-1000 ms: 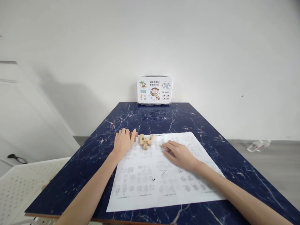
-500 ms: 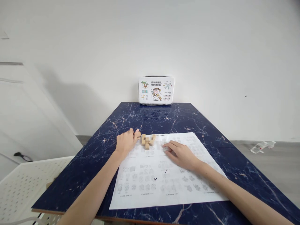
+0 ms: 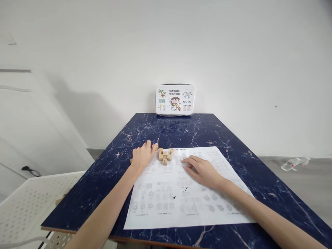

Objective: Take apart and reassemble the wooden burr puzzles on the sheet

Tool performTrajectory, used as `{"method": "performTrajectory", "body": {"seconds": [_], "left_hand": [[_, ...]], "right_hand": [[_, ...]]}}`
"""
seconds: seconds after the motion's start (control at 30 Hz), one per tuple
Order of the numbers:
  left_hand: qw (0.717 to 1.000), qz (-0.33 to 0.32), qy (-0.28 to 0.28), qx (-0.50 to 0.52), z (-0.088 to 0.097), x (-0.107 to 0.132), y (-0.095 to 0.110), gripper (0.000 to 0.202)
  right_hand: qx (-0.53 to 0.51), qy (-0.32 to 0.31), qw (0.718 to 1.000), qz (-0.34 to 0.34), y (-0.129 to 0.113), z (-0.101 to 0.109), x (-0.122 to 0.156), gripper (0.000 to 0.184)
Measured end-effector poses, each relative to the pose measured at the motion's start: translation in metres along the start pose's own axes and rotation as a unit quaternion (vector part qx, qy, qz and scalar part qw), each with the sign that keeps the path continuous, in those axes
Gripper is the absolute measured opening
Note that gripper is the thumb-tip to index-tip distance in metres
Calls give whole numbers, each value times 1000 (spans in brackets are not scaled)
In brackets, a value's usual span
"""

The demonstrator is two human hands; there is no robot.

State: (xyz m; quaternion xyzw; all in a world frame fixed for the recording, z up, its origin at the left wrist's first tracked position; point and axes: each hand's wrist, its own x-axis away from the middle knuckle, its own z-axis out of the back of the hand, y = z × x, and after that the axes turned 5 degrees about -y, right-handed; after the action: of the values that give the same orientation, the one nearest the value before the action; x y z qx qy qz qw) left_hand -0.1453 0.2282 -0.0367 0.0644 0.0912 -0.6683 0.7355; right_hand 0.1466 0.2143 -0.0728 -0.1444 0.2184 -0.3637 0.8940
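My left hand rests at the upper left corner of a printed paper sheet. Its fingers are curled round a notched wooden puzzle piece, mostly hidden by the hand. A bit of wood also peeks out by the left wrist. Just right of that hand, several notched wooden pieces stand close together on the sheet's top edge. My right hand lies palm down on the paper, fingers loosely bent and apart, holding nothing. Rows of small line diagrams cover the sheet.
The table has a dark blue marbled top. A white cartoon-printed case stands at its far end against the wall. At lower left is a white perforated rack. A clear plastic bottle lies on the floor at right.
The view has swung slightly left, so everything sits a little further right. My left hand has turned slightly with the wooden piece; my right hand stays in place on the sheet.
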Motion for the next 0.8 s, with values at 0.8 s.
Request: {"method": "performTrajectory", "body": {"seconds": [0.8], "left_hand": [[865,-229,-40,444,21,66,75,36]], "right_hand": [[-345,-146,925,58,-33,17,0,27]]}}
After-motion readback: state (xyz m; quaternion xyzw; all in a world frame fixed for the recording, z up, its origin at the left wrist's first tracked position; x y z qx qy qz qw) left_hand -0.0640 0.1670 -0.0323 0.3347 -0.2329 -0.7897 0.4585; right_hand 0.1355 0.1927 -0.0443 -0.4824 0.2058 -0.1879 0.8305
